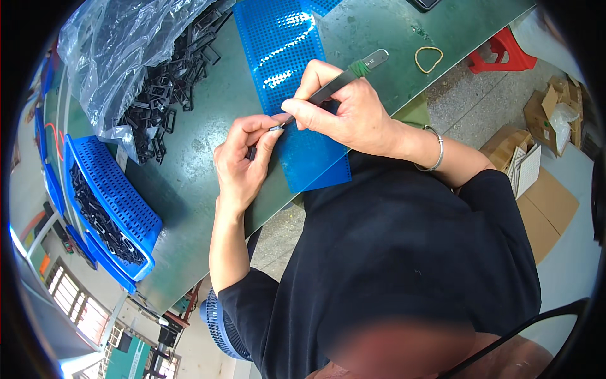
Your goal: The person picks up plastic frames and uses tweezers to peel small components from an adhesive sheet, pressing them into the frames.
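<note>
We see a clear plastic bag at the upper left, slumped over a heap of black frame parts on the green table; a blue perforated basket at the left edge holds more of them. Flattened brown cardboard boxes lie on the floor at right. Our right hand is closed around a slim metal tool, its long axis slanting from the wrapped end at upper right down to the tip at lower left. That tip meets a small dark part pinched in the fingers of our left hand, just over the edge of a blue perforated tray.
</note>
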`<act>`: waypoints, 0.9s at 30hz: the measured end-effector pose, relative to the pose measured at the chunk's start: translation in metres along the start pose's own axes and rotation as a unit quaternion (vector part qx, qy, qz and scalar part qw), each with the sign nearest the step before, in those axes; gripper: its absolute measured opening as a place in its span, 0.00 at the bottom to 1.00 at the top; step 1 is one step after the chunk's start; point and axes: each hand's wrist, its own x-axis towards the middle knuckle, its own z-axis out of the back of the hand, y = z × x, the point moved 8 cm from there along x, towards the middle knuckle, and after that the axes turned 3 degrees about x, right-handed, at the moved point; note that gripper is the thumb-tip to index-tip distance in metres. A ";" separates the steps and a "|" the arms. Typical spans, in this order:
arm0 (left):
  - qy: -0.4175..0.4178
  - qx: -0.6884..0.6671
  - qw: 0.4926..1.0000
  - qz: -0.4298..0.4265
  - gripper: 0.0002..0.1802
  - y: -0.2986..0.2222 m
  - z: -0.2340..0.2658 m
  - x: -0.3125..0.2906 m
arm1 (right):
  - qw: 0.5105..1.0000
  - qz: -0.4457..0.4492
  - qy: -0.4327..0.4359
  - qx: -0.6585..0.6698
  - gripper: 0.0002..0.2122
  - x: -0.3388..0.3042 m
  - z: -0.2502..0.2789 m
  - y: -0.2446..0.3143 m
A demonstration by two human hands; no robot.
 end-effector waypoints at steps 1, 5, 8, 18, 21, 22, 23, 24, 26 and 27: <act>0.001 -0.003 1.000 -0.001 0.07 -0.001 0.000 0.000 | 1.000 -0.002 0.000 -0.003 0.06 0.000 0.000 -0.001; 0.010 0.011 1.000 0.014 0.07 0.000 0.000 0.000 | 1.000 -0.008 0.009 0.015 0.06 -0.001 -0.001 -0.002; 0.007 0.012 1.000 0.010 0.07 0.000 0.001 0.001 | 1.000 -0.003 0.014 0.009 0.06 0.000 -0.001 -0.001; 0.002 0.004 1.000 0.007 0.08 -0.001 0.002 0.001 | 0.999 0.030 0.032 0.013 0.05 0.000 -0.001 0.003; 0.000 0.009 1.000 0.003 0.08 -0.002 0.002 0.000 | 0.999 0.041 0.036 0.002 0.05 -0.001 -0.003 0.005; 0.000 0.006 1.000 0.003 0.08 -0.001 0.002 0.000 | 0.999 0.035 0.031 0.009 0.05 -0.001 -0.003 0.004; 0.000 0.006 1.000 0.003 0.08 -0.002 0.002 0.000 | 0.999 0.029 0.026 0.016 0.05 -0.001 -0.002 0.002; 0.000 0.014 1.000 0.002 0.08 -0.004 0.002 0.000 | 0.999 0.028 0.026 0.016 0.05 -0.001 -0.003 0.002; 0.001 0.021 1.000 0.001 0.08 -0.005 0.002 0.001 | 1.000 0.025 0.014 0.010 0.04 -0.002 -0.002 0.002; 0.001 0.019 1.000 0.000 0.07 -0.005 0.001 0.001 | 1.000 0.025 0.013 0.010 0.04 -0.002 -0.001 0.002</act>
